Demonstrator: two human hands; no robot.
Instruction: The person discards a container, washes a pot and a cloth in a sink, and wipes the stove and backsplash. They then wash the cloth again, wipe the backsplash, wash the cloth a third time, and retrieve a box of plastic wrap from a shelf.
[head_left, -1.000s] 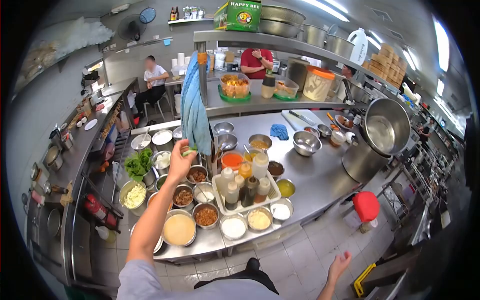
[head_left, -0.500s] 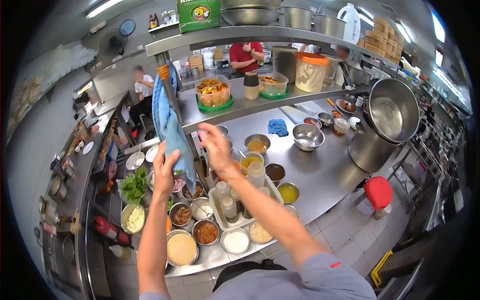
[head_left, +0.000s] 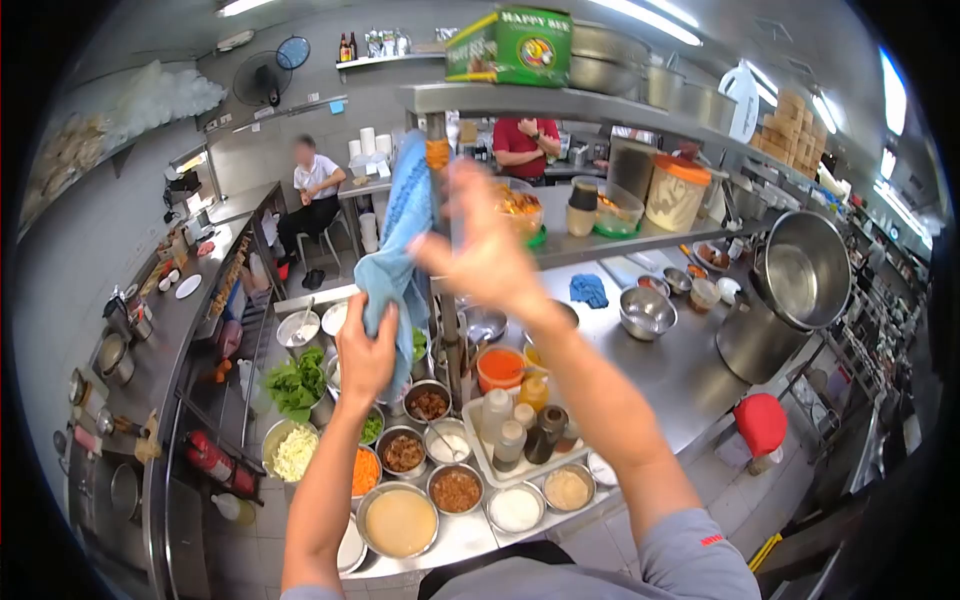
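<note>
My left hand (head_left: 366,350) is closed around the lower part of a blue cloth (head_left: 392,272), which hangs along the shelf post. Just right of the cloth, my right hand (head_left: 488,255) is raised and blurred by motion, its thumb and fingers apart and nothing seen in it. Below the hands, metal bowls hold leafy greens (head_left: 297,385), shredded pale vegetable (head_left: 295,452), dark chopped filling (head_left: 404,453) and a beige sauce (head_left: 400,521). A white basket (head_left: 482,448) carries several squeeze bottles (head_left: 509,440).
A steel shelf (head_left: 600,237) crosses ahead, with an orange-lidded tub (head_left: 677,192) on it. Large pots (head_left: 765,335) stand at the right counter end. A second blue cloth (head_left: 589,291) lies near a metal bowl (head_left: 648,313). Other people sit and stand farther back.
The view has turned left, so the scene sits further right. My right hand has risen beside the upper cloth. My left hand still grips the cloth lower down.
</note>
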